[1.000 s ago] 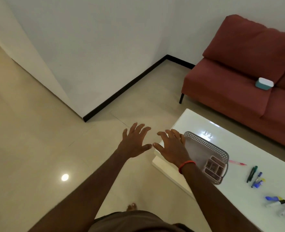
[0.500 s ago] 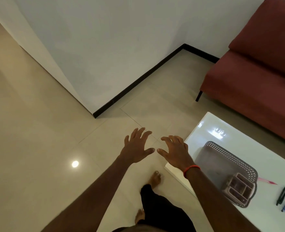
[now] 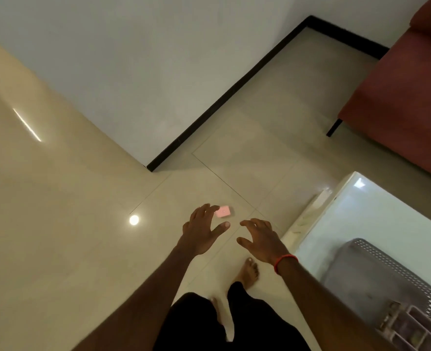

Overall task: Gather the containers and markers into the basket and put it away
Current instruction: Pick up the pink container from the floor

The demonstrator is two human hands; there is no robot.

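Observation:
A small pink container (image 3: 223, 211) lies on the tiled floor, just beyond my fingers. My left hand (image 3: 201, 231) hovers over the floor with spread fingers, its fingertips next to the pink container and holding nothing. My right hand (image 3: 260, 239), with a red band at the wrist, is held out beside it, fingers loosely bent and empty. A grey perforated basket (image 3: 391, 264) stands on the white table (image 3: 376, 214) at the lower right, with a small divided organiser (image 3: 409, 325) inside its near end. No markers are in view.
A red sofa (image 3: 409, 97) stands at the right, behind the table. A white wall with black skirting (image 3: 224, 97) juts out as a corner ahead. My bare feet (image 3: 247, 274) are on the beige floor below my hands.
The view has tilted down and left, away from the table. The markers have left the frame and the pink container on the floor has come into view. Both hands stay spread and empty.

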